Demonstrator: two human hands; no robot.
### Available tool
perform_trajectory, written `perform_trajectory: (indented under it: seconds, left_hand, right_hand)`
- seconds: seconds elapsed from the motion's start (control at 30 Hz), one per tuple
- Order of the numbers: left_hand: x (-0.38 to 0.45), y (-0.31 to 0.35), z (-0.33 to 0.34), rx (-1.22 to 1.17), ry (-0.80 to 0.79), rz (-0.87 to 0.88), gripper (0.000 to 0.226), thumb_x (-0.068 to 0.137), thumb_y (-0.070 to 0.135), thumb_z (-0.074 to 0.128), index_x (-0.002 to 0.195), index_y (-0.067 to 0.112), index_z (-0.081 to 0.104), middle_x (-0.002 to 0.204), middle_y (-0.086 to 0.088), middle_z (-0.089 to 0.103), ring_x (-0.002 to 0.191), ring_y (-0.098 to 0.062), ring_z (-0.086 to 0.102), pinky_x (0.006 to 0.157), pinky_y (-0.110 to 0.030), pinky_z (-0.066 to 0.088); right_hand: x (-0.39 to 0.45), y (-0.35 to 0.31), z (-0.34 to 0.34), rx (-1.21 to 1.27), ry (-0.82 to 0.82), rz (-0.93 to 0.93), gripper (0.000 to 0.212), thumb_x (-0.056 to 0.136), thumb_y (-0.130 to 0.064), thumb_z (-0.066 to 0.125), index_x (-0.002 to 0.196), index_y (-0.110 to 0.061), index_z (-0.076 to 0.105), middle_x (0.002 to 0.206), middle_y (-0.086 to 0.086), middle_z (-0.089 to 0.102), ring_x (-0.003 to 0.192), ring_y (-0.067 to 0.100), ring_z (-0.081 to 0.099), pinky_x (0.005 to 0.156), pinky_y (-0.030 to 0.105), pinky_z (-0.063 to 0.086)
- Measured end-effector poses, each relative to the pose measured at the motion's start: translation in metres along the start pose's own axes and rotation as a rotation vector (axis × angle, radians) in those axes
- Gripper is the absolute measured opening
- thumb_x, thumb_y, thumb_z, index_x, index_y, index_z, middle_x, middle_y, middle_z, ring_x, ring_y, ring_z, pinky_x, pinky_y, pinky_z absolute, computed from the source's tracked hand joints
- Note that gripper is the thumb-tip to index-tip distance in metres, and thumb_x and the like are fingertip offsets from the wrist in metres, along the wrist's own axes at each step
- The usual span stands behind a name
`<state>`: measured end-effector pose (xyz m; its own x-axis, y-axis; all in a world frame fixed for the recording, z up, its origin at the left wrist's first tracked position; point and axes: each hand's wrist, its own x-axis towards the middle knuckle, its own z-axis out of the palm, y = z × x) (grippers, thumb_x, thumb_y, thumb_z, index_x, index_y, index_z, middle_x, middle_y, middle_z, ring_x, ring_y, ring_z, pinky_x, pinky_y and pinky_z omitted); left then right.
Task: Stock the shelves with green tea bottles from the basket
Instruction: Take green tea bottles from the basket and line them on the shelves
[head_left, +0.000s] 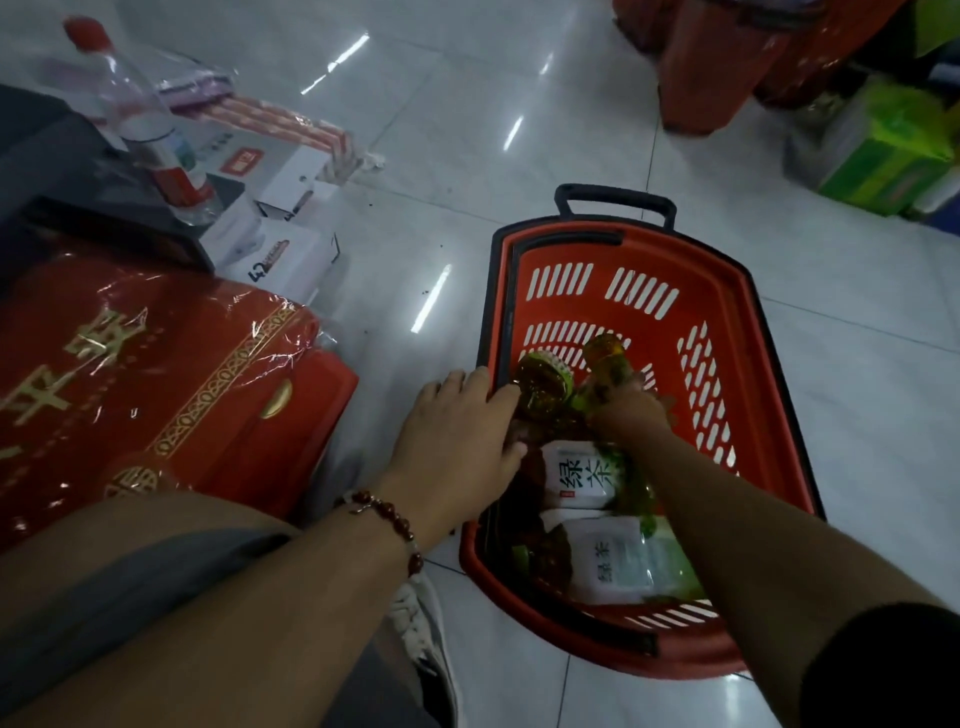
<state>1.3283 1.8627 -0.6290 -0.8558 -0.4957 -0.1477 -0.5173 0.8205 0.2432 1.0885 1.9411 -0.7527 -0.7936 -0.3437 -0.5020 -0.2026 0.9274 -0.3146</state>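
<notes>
A red plastic basket with a black rim and handle stands on the tiled floor. Several green tea bottles lie in its near half, with white and green labels. My left hand reaches over the basket's left rim and its fingers curl round one bottle whose amber base faces up. My right hand grips a second bottle, also base up. Two more bottles, one and another, lie below my hands. No shelf is in view.
Red gift boxes in plastic wrap sit at the left beside white cartons and a clear bottle with a red cap. Red baskets and green boxes stand at the far right. My shoe is beside the basket.
</notes>
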Motion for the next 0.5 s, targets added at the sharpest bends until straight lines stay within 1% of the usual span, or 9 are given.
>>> perform_trajectory:
  seconds: [0.03,0.07,0.1,0.17,0.2,0.27,0.33,0.43,0.5]
  left_hand:
    - [-0.001,-0.001,0.0,-0.008,0.01,-0.001,0.058,0.098,0.05,0.048,0.149,0.025,0.034,0.148,-0.004,0.04,0.137,-0.022,0.038,0.115,-0.041,0.032]
    - [-0.001,-0.001,0.001,-0.014,0.016,-0.005,0.058,0.098,0.05,0.048,0.148,0.025,0.035,0.146,-0.003,0.041,0.135,-0.022,0.039,0.114,-0.04,0.033]
    - [-0.002,-0.001,0.001,-0.018,0.02,-0.008,0.057,0.098,0.05,0.048,0.148,0.025,0.035,0.145,-0.002,0.042,0.134,-0.021,0.04,0.114,-0.039,0.034]
    - [-0.003,-0.002,0.001,-0.028,0.029,-0.006,0.056,0.098,0.049,0.049,0.147,0.025,0.036,0.143,-0.002,0.043,0.132,-0.02,0.041,0.111,-0.038,0.035]
    - [-0.004,-0.003,0.002,-0.035,0.033,-0.002,0.056,0.098,0.049,0.049,0.147,0.025,0.037,0.142,-0.002,0.043,0.131,-0.02,0.042,0.11,-0.037,0.036]
    - [-0.006,-0.003,0.003,-0.042,0.034,0.0,0.054,0.098,0.048,0.049,0.145,0.024,0.039,0.14,-0.002,0.044,0.128,-0.02,0.044,0.108,-0.037,0.038]
    - [-0.008,-0.002,0.003,-0.045,0.025,-0.002,0.054,0.098,0.048,0.05,0.145,0.025,0.039,0.14,-0.002,0.044,0.128,-0.02,0.044,0.107,-0.037,0.038]
    - [-0.01,-0.004,0.003,-0.04,0.019,-0.004,0.056,0.098,0.047,0.05,0.147,0.024,0.037,0.145,-0.004,0.04,0.131,-0.022,0.043,0.108,-0.038,0.038]
    - [-0.011,-0.004,0.002,-0.031,0.011,-0.004,0.056,0.098,0.047,0.05,0.147,0.024,0.036,0.147,-0.005,0.039,0.132,-0.023,0.042,0.109,-0.039,0.037]
  right_hand:
    - [0.004,0.0,-0.004,0.029,-0.031,0.017,0.047,0.093,-0.026,0.063,0.131,-0.005,0.047,0.103,0.01,0.058,0.083,0.022,0.059,0.07,0.035,0.056]
    - [0.004,0.001,-0.008,0.051,-0.039,0.046,0.047,0.092,-0.031,0.064,0.127,-0.005,0.05,0.104,0.011,0.057,0.092,0.024,0.059,0.081,0.04,0.057]
    - [0.006,0.003,-0.011,0.047,-0.025,0.079,0.054,0.09,-0.04,0.065,0.128,-0.005,0.049,0.108,0.012,0.053,0.099,0.027,0.056,0.089,0.042,0.055]
    - [0.007,0.008,-0.01,-0.102,0.019,0.07,0.069,0.087,-0.049,0.065,0.136,-0.006,0.042,0.125,0.016,0.041,0.112,0.031,0.046,0.097,0.045,0.049]
    - [0.006,0.01,-0.008,-0.239,0.019,0.024,0.068,0.089,-0.043,0.065,0.14,-0.008,0.038,0.132,0.019,0.036,0.118,0.034,0.042,0.1,0.045,0.048]
    - [0.003,0.014,-0.002,-0.539,0.036,-0.083,0.059,0.091,-0.02,0.062,0.143,-0.013,0.034,0.134,0.025,0.037,0.119,0.036,0.043,0.097,0.042,0.051]
    - [0.002,0.016,0.0,-0.682,0.11,-0.142,0.049,0.091,-0.011,0.059,0.136,-0.011,0.04,0.121,0.023,0.047,0.106,0.031,0.051,0.088,0.037,0.053]
    - [0.003,0.015,-0.006,-0.618,0.15,-0.171,0.023,0.095,-0.012,0.055,0.117,-0.005,0.05,0.096,0.013,0.054,0.083,0.021,0.057,0.077,0.03,0.055]
    - [0.001,0.014,-0.01,-0.562,0.107,-0.21,0.014,0.098,-0.012,0.052,0.11,-0.004,0.053,0.086,0.01,0.055,0.074,0.018,0.059,0.07,0.028,0.056]
